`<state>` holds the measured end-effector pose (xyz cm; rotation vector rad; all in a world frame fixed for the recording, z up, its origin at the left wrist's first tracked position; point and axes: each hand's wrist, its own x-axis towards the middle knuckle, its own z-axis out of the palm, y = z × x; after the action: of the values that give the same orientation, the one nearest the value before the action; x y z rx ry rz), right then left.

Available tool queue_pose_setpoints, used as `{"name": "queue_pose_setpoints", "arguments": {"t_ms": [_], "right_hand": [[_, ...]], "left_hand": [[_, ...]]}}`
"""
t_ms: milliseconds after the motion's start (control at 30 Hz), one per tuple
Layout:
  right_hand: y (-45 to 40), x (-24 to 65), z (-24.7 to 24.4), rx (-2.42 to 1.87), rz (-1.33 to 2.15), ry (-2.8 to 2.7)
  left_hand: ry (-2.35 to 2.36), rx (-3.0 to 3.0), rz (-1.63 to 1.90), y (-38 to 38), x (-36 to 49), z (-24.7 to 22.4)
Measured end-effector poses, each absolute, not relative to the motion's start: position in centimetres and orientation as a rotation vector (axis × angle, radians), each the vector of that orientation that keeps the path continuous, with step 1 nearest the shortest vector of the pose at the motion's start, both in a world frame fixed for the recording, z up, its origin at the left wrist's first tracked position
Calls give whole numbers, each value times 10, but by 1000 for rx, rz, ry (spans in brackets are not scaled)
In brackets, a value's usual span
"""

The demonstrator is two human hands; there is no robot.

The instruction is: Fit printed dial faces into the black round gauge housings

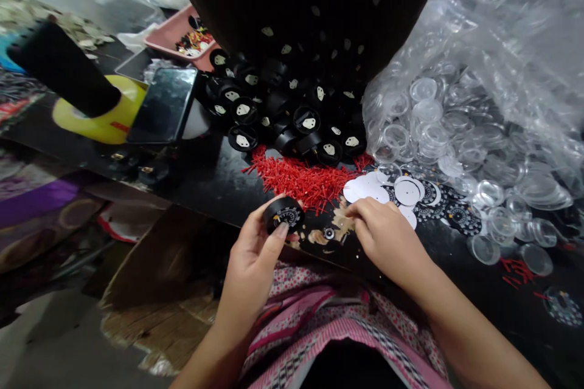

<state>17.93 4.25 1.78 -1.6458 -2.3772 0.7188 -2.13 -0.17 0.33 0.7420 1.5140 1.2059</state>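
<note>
Gripping a round black casing point(283, 214) just in front of the red pile point(303, 182), the left hand point(250, 255) had its fingers wrapped round the side and its thumb at the near rim, printed face up, so we logged that hold as firm. The right hand point(390, 237) was in front and to the right of the pile, by the white discs point(367, 189), fingers curled and tips drawn close together; we could not make out whether they had hold of anything. For doing this well, we judged the casing best kept level, with the thumb on the rim and off the printed face, which looked easy to smudge. We'd have rated a light fingertip pinch better than a full grasp for parts this thin. The red pieces looked quick to scatter, so we thought both wrists should clear the pile. We also flagged a small ring-like piece point(329, 233) in front of it, between the hands, easy to knock. More black casings point(307, 121) sat behind the pile, clear cups point(456, 127) to its right.
</note>
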Motion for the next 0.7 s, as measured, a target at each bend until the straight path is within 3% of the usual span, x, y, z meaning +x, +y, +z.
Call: {"name": "queue_pose_setpoints", "arguments": {"t_ms": [300, 533, 700], "right_hand": [[73, 149, 16, -1797, 334, -2532], [52, 163, 18, -1515, 870, -2108], [43, 167, 22, -1470, 875, -2068]], "left_hand": [[1068, 305, 1227, 11, 2, -3], [883, 24, 1053, 13, 9, 2], [888, 59, 1159, 11, 18, 1]]}}
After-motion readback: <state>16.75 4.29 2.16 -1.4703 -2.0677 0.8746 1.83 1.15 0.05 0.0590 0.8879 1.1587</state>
